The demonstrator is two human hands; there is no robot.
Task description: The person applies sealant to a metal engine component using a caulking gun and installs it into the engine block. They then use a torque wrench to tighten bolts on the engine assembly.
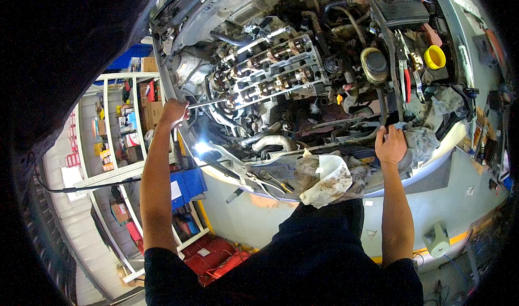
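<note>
Toward ten o'clock, my left hand (174,113) hides one end of the metal bar (207,104); at nine, glare blurs the lamp (202,147).

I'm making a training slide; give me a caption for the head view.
Left hand grips a metal rod at an exposed engine; right hand beside grey cloth.

Silvery bar (206,103), grey striped cloth (424,142), bright yellow cup (434,57)

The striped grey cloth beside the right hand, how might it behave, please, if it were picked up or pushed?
The striped grey cloth would probably hang floppy, since it lies in loose folds. It looks like thin fabric, so it is likely light for its size. Pushed toward the right hand, it might bunch up, being already crumpled.
</note>
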